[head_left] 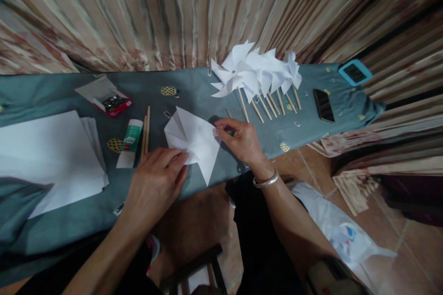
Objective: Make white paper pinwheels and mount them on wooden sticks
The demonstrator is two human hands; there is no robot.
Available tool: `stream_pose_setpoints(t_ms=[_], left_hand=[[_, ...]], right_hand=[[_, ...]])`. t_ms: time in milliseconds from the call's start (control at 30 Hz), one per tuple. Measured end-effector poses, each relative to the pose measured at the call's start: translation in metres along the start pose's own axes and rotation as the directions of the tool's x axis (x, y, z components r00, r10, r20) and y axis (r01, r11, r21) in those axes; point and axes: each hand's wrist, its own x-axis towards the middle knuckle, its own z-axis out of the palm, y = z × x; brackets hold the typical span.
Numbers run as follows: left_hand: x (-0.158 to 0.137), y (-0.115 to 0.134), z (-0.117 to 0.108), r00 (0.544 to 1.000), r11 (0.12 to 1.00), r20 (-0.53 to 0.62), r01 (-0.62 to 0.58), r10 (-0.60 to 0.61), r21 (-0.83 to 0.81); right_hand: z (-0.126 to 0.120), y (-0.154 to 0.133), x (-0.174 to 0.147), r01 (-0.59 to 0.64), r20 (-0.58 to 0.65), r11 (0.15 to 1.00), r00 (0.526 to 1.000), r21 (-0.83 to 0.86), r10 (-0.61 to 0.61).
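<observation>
A partly folded white paper pinwheel [202, 140] lies on the cloth-covered table between my hands. My left hand [157, 175] pinches its near left part, thumb and fingers together at the paper. At the right edge my right hand [238, 138] grips a corner of the same sheet between thumb and forefinger. Left of the paper are a green and white glue tube [131, 137] and thin wooden sticks [146, 131]. Beyond stands an opened red box [116, 103] with small shiny metal pieces in it.
Finished white pinwheels [238, 67] on sticks lie in a row at the back. A stack of white paper [51, 152] covers the left side. At the right end are a dark phone [324, 105] and a blue-framed device [355, 73]. A white plastic bag [332, 221] rests on the floor.
</observation>
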Motion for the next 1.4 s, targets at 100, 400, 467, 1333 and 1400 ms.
stream_pose_setpoints(t_ms=[100, 400, 467, 1333, 1400], left_hand=[[0.002, -0.003, -0.001, 1.000, 1.000, -0.017, -0.017, 0.017, 0.023], [0.003, -0.005, 0.001, 0.997, 0.996, -0.076, -0.010, 0.017, 0.084], [0.002, -0.003, 0.001, 0.997, 0.997, -0.080, -0.013, 0.018, 0.072], [-0.018, 0.030, 0.003, 0.995, 0.996, -0.049, -0.090, 0.090, -0.008], [-0.019, 0.030, 0.004, 0.997, 0.997, -0.031, -0.073, 0.073, 0.004]], right_hand=[[-0.002, 0.002, -0.005, -0.017, -0.014, 0.999, 1.000, 0.027, 0.018], [-0.008, -0.006, -0.034, -0.004, 0.003, 0.999, 1.000, -0.045, 0.004], [-0.010, -0.009, -0.041, 0.024, 0.014, 0.997, 1.000, -0.072, -0.023], [-0.010, -0.013, -0.075, 0.344, 0.138, 0.903, 0.938, -0.257, -0.318], [-0.006, -0.015, -0.075, 0.364, 0.175, 0.901, 0.928, -0.236, -0.329]])
